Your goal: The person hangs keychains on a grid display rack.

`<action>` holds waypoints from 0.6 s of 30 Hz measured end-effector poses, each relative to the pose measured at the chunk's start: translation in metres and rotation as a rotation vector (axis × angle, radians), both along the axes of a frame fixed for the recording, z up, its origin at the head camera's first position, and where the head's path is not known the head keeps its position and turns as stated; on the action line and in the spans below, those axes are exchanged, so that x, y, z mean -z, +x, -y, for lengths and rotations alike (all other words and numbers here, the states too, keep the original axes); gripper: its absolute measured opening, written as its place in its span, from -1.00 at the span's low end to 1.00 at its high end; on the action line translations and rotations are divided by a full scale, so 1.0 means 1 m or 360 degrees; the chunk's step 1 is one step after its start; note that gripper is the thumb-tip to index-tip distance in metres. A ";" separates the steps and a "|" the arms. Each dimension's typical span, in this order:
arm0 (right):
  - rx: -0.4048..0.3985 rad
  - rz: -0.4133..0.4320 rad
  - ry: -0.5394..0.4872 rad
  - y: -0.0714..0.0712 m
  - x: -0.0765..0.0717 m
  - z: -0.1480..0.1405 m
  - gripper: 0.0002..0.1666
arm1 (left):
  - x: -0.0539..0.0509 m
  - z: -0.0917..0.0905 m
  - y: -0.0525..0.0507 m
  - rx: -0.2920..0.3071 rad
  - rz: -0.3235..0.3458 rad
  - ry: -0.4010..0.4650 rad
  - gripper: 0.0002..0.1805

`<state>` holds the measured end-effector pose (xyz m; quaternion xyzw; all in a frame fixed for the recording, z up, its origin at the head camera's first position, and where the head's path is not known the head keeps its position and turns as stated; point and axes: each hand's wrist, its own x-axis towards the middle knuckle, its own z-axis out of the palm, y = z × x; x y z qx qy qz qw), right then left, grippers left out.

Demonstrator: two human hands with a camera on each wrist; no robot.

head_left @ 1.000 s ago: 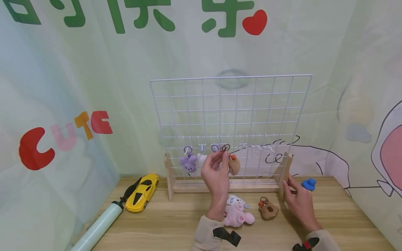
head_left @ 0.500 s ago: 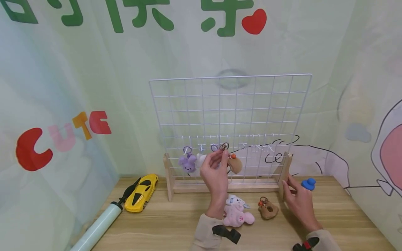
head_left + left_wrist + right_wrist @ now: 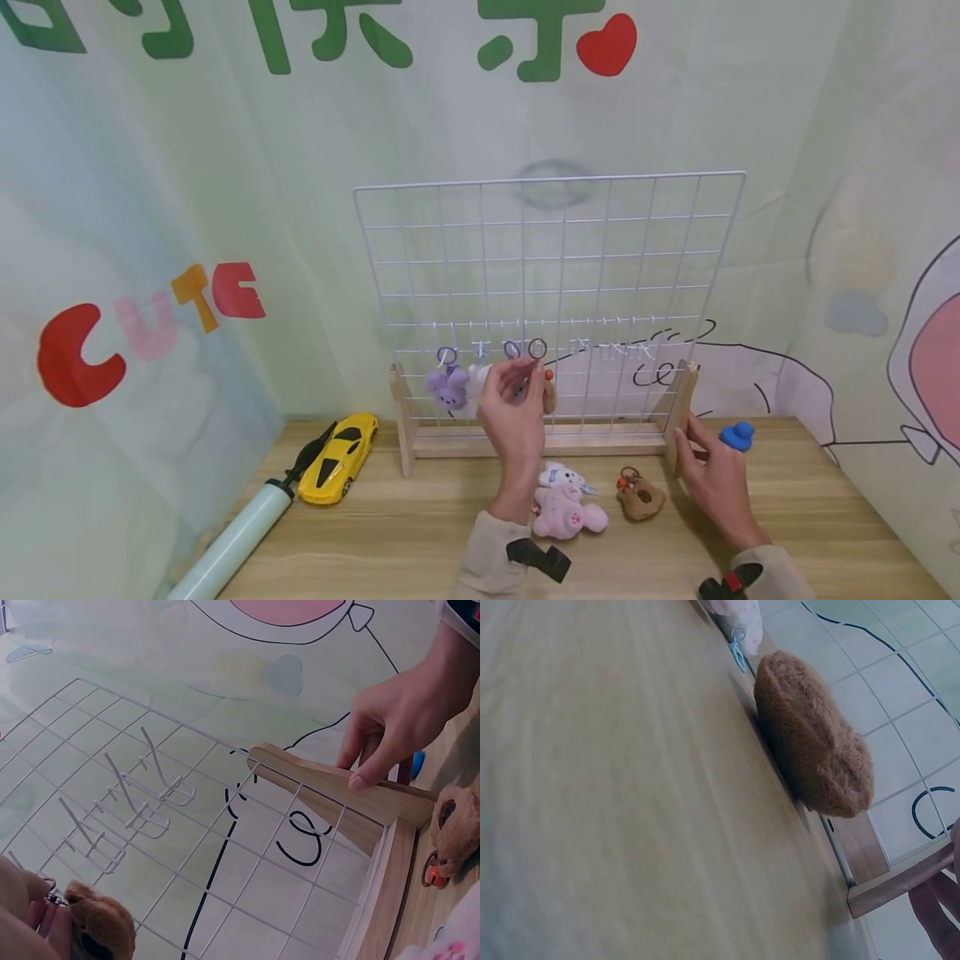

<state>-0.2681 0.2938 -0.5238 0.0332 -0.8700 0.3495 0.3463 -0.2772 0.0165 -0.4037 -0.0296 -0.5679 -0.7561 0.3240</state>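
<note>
The wire grid [image 3: 524,292] stands up like a fence, and its hooks [image 3: 122,785] poke out. On the tabletop [image 3: 390,533], the pink toy [image 3: 564,510] and the brown toy [image 3: 642,502] lie in the way in front of it. There is room to pass between the yellow car [image 3: 341,460] and the left sleeve [image 3: 490,554].

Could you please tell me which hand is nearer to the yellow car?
The left hand is nearer: it holds a keyring at the rack, to the right of the yellow car. The right hand is farther right, gripping the rack's right post.
</note>
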 end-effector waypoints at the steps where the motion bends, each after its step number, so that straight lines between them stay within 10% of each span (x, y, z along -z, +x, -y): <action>1: -0.0002 0.0003 -0.0004 0.000 0.000 0.000 -0.45 | 0.000 0.001 0.001 0.0014 -0.0006 -0.0004 -0.81; 10: -0.0014 0.0026 -0.0034 0.001 0.000 0.000 -0.44 | 0.011 0.012 0.009 0.0063 0.0070 -0.0228 -0.78; 18: -0.0032 0.0016 -0.0024 0.000 -0.001 0.000 -0.44 | 0.033 0.027 0.025 0.0396 0.0205 -0.0646 -0.86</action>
